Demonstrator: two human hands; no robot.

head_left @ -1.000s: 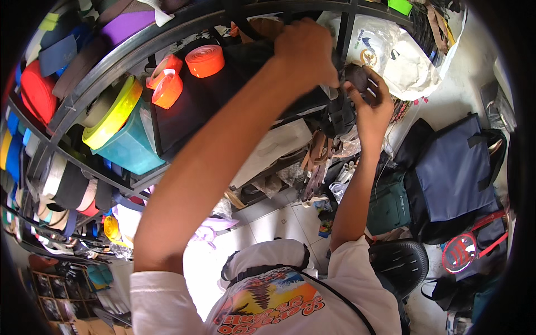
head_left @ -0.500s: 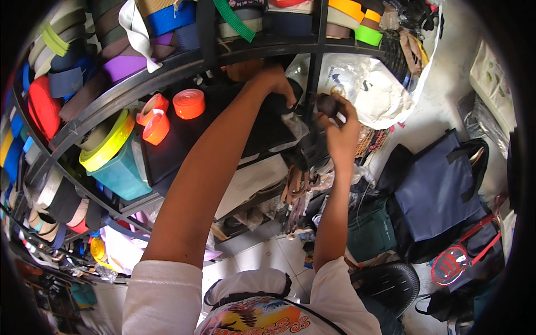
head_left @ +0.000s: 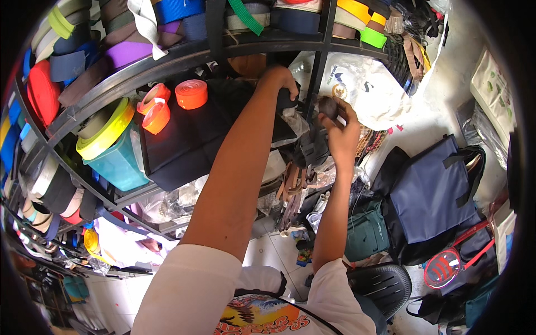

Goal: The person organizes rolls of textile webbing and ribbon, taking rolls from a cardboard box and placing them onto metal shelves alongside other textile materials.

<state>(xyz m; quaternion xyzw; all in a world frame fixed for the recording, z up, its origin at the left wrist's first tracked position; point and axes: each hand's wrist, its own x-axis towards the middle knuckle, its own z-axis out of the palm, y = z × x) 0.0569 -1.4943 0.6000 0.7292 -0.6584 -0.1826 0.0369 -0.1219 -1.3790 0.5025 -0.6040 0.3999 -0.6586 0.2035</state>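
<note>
My right hand [head_left: 344, 134] is closed around a small dark brown roll [head_left: 328, 107], which looks like wound strap, held between thumb and fingers beside the shelf's upright. Farther left, my left hand [head_left: 279, 81] reaches onto the shelf under its upper rail. Its fingers curl over a black roll [head_left: 287, 96], partly hidden by the hand. Black folded fabric [head_left: 190, 131] lies on the shelf under my left forearm. Bright orange tape rolls [head_left: 191, 94] rest on that fabric, left of the forearm.
A black metal rack [head_left: 184, 60] curves across, packed with webbing rolls above. A teal bin [head_left: 117, 167] holds a yellow roll [head_left: 106, 137]. Right of the upright are a white plastic bag [head_left: 371, 92] and, lower, a navy bag [head_left: 432, 190]. Brown straps [head_left: 293, 184] hang below my hands.
My left forearm has swung to the right, and more black fabric shows beside it. The white panel under the shelf is now mostly covered. Both hands keep their grip.
</note>
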